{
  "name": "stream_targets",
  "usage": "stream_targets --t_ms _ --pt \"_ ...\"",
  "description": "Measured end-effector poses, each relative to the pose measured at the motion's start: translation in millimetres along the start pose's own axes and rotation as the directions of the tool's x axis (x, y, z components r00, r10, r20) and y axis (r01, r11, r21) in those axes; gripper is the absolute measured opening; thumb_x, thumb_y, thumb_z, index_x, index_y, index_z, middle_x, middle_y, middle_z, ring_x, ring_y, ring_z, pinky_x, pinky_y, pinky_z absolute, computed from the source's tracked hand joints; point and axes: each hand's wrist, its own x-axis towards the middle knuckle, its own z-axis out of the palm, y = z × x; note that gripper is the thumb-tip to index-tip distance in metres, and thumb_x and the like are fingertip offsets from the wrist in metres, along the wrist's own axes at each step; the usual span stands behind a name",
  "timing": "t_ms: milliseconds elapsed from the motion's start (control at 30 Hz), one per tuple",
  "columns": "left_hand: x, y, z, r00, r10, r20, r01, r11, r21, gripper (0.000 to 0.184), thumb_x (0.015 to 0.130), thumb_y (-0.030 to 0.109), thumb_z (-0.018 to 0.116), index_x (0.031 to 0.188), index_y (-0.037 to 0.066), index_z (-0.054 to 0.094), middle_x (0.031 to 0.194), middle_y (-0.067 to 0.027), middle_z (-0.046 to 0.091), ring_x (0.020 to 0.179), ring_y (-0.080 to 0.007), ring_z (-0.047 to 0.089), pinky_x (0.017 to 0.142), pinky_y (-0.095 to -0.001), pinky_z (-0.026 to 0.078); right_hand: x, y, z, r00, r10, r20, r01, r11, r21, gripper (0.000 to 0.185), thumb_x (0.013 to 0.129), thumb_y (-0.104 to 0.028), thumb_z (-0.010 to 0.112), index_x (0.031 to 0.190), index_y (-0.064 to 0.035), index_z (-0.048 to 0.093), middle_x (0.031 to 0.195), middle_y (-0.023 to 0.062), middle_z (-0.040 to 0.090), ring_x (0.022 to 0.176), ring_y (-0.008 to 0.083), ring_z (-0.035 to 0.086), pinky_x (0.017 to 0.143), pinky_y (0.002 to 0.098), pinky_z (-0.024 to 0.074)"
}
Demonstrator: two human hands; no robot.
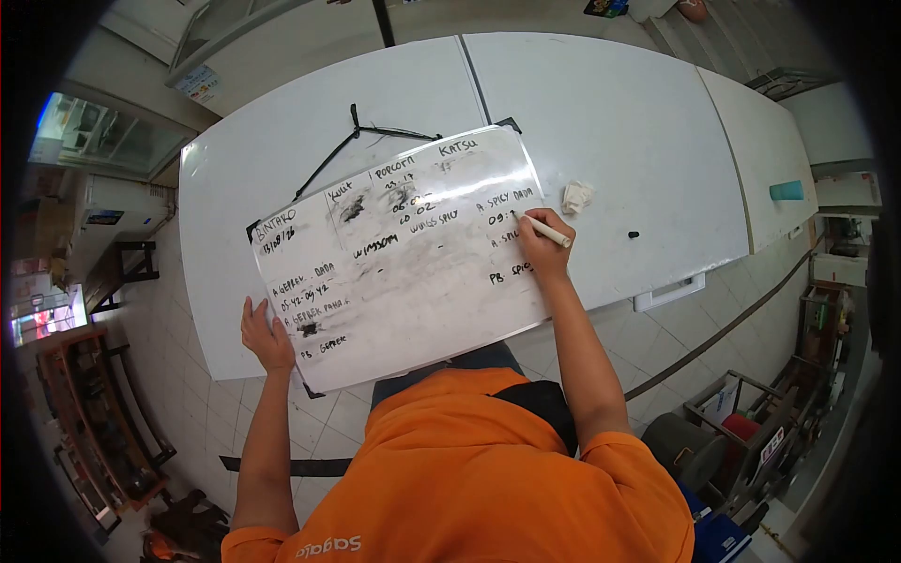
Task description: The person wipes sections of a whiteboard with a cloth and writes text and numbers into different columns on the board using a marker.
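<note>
A small whiteboard (422, 300) with black handwriting and smudges lies tilted on a large white table. My right hand (547, 249) is closed around a white marker (549, 231), its tip at the "09:" line under "A. Spicy Dada". My left hand (267, 336) rests at the board's left edge with its fingers apart, holding nothing. A black cord (328, 164) is tied to the board's top edge. Right of the board lie a crumpled tissue (577, 197) and a small black cap (633, 235).
The white table (601, 103) has a seam near its middle. A teal cup (786, 191) lies near its right end. Shelves (99, 413) stand at the left, and a dark bin (682, 446) with a cart is at the lower right. Stairs (704, 42) rise at the back right.
</note>
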Motion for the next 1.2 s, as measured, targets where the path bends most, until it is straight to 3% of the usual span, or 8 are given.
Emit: stream_targets --t_ms 167,467,767,967,1200 --pt "0 2 -2 1.0 0.01 0.001 -0.01 1.0 0.011 0.05 0.099 0.017 0.056 0.147 0.006 0.057 0.166 -0.0201 0.042 0.149 -0.0409 0.04 0.121 -0.0603 0.024 -1 1 -4 0.999 -0.012 0.045 0.013 1.0 -0.023 0.011 0.087 -0.007 0.079 0.091 0.0024 0.077 0.072 0.0075 0.075 0.062 0.0099 0.068 0.06 0.0263 0.0536" --pt "-1 -2 2 1.0 -0.009 -0.001 0.009 1.0 -0.001 0.05 0.097 0.017 0.058 0.146 0.008 0.058 0.168 -0.0171 0.041 0.152 -0.0395 0.037 0.123 -0.0598 0.021 0 9 -2 0.998 0.054 -0.032 -0.053 0.997 0.05 0.013 0.088 -0.01 0.079 0.094 0.0018 0.077 0.074 0.0063 0.075 0.062 0.0091 0.066 0.06 0.0262 0.0532" --pt "-1 -2 2 1.0 -0.012 -0.001 0.012 1.0 0.008 0.05 0.097 0.016 0.059 0.146 0.009 0.058 0.167 -0.0168 0.042 0.151 -0.0394 0.038 0.123 -0.0599 0.021 1 15 -6 0.999 0.037 -0.001 -0.037 0.999 -0.033 0.011 0.089 -0.01 0.077 0.09 0.0015 0.076 0.071 0.0051 0.073 0.061 0.0084 0.064 0.059 0.0259 0.0515" --pt "-1 -2 1 1.0 -0.009 -0.002 0.009 1.0 0.003 0.049 0.097 0.017 0.059 0.146 0.008 0.059 0.167 -0.017 0.042 0.151 -0.0395 0.038 0.123 -0.0605 0.022 1 17 -3 0.999 0.035 -0.024 -0.034 0.999 0.009 0.011 0.088 -0.009 0.077 0.089 0.0013 0.076 0.07 0.0052 0.073 0.06 0.0091 0.064 0.059 0.0262 0.0518" --pt "-1 -2 2 1.0 -0.006 -0.004 0.006 1.0 0.006 0.049 0.098 0.017 0.058 0.146 0.008 0.059 0.167 -0.0177 0.042 0.151 -0.0401 0.039 0.122 -0.0605 0.022 2 20 -11 0.982 0.059 -0.181 -0.053 0.998 0.042 0.013 0.092 -0.01 0.076 0.097 0.0016 0.075 0.079 0.0072 0.076 0.066 0.0107 0.068 0.061 0.0283 0.0544"
